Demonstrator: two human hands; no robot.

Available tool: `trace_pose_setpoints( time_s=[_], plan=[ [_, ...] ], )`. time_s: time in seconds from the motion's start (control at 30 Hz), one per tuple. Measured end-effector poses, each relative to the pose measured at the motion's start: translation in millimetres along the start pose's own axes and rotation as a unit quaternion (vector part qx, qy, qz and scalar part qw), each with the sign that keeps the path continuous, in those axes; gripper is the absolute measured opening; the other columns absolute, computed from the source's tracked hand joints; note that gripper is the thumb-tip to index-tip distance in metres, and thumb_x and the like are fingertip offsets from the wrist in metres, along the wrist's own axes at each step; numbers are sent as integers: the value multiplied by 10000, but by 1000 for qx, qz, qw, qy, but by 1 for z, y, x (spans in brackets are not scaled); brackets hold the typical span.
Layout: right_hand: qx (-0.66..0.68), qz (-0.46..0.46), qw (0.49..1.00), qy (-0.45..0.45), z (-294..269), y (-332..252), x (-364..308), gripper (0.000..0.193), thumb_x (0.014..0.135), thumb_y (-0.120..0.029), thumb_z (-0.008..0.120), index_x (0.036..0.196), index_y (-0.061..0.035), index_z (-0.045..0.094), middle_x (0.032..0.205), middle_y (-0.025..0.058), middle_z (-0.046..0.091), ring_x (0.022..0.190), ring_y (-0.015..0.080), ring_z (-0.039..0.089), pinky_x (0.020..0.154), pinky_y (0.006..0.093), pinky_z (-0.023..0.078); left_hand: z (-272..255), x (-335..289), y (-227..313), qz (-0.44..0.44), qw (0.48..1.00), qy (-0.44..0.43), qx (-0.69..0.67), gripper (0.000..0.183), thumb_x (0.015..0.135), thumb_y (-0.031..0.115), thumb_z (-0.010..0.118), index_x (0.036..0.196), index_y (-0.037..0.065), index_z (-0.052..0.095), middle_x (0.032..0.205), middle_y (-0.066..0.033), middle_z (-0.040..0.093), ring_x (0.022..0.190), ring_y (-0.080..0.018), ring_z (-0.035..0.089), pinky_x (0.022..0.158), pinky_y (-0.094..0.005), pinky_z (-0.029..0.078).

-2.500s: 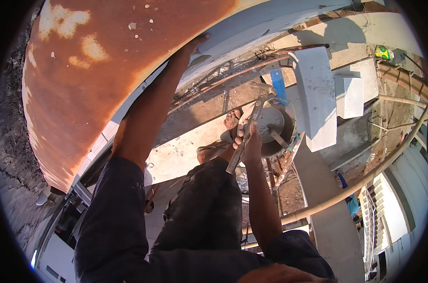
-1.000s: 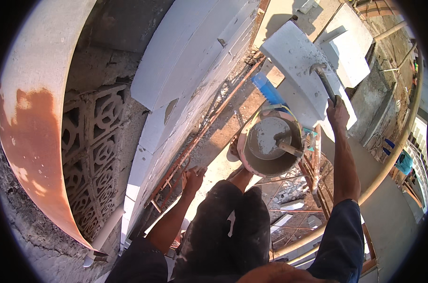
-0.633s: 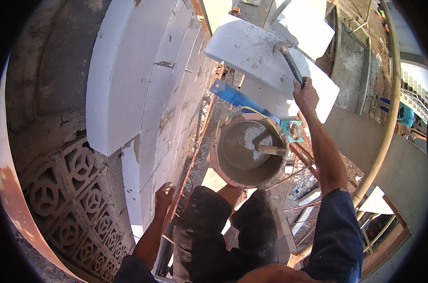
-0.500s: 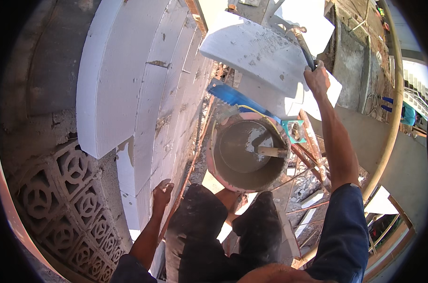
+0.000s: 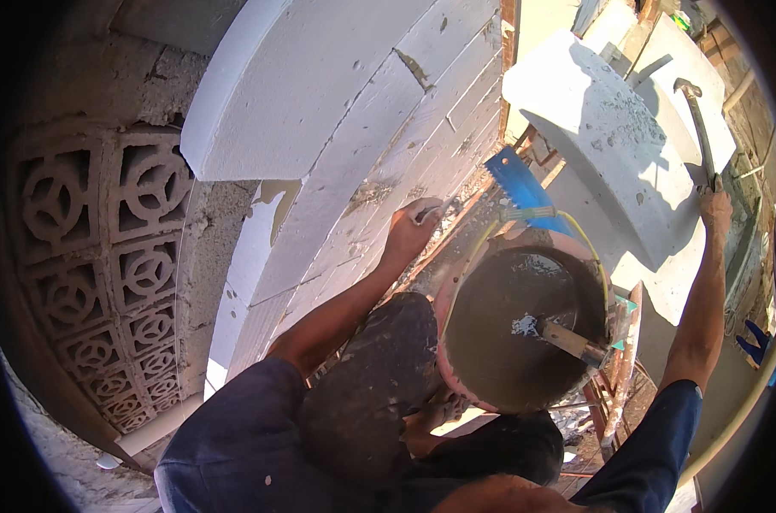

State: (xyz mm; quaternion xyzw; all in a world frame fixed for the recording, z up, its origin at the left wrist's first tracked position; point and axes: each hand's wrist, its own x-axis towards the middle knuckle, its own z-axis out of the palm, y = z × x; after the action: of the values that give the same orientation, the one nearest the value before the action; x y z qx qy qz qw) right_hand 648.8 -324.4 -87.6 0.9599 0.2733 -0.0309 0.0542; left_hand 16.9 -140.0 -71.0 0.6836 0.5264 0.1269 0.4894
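Note:
My right hand (image 5: 715,209) is closed round the handle of a hammer (image 5: 702,132), its head pointing away over the white blocks at the far right. My left hand (image 5: 412,229) is beside the white block wall (image 5: 354,162), fingers curled together. Whether anything is pinched in them is hidden. Between my arms stands a round bucket (image 5: 446,338) of wet grey mortar (image 5: 503,321). A tool with a wooden handle (image 5: 572,342) rests in the mortar against the rim. Behind the bucket lies a blue toothed saw blade (image 5: 525,188).
A large white block (image 5: 602,137) lies beyond the bucket, spattered with debris. Patterned vent blocks (image 5: 149,188) form a wall at left. A long pale pole (image 5: 738,432) curves along the right. Rusty bars (image 5: 623,368) stand beside the bucket.
The view has swung left. My left hand has reached forward along the wall, nearer the bucket. My right hand still grips the hammer, now farther right in view.

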Motion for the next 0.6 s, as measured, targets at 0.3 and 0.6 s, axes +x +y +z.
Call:
trace_pose_setpoints(
  time_s=[0.3, 0.6],
  plan=[
    [-66, -55, 976, 200, 53, 90, -99, 644, 902, -585, 505, 1348, -123, 541, 1270, 217, 587, 1155, 391, 560, 981, 462, 441, 39, 6, 4, 61, 997, 33, -43, 216, 848, 192, 691, 959, 7, 701, 750, -69, 684, 677, -125, 601, 668, -299, 481],
    [261, -440, 859, -36, -177, -120, -361, 131, 826, -99, 633, 936, -43, 677, 919, 88, 670, 920, 183, 615, 761, 333, 484, 26, -18, 44, 4, 949, 0, -315, 496, 1003, 423, 467, 1013, -24, 683, 921, -124, 689, 800, -175, 632, 781, -305, 481]
  ],
)
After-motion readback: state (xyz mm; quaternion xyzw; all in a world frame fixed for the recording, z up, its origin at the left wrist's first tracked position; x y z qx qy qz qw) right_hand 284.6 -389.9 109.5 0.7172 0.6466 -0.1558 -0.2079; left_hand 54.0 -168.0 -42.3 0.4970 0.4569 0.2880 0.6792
